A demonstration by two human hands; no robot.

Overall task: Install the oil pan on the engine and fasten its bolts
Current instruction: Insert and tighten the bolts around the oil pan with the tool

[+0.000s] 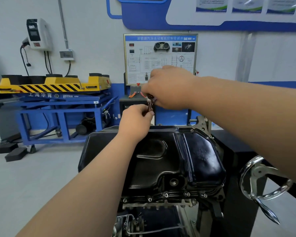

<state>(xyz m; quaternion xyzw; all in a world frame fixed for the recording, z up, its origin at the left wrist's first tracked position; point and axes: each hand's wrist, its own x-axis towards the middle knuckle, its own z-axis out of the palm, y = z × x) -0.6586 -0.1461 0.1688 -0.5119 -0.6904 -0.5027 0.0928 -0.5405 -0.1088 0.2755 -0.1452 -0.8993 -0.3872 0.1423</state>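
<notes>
Five bolts [166, 195] sit in the near flange of the black pan [161, 159], which lies on the engine [161, 205] at lower centre. Above its far edge, the left hand [135, 120] pinches a tool [150, 104] by the shaft and the right hand [169, 88] grips its top.

Access to the bolts [166, 195] on the near flange of the oil pan [161, 156] is open from the front. The handwheel [258, 171] crowds the right side. Left hand [137, 118] and right hand [167, 89], gripping a tool [150, 104], occupy the far edge; bare floor [41, 177] lies left.
</notes>
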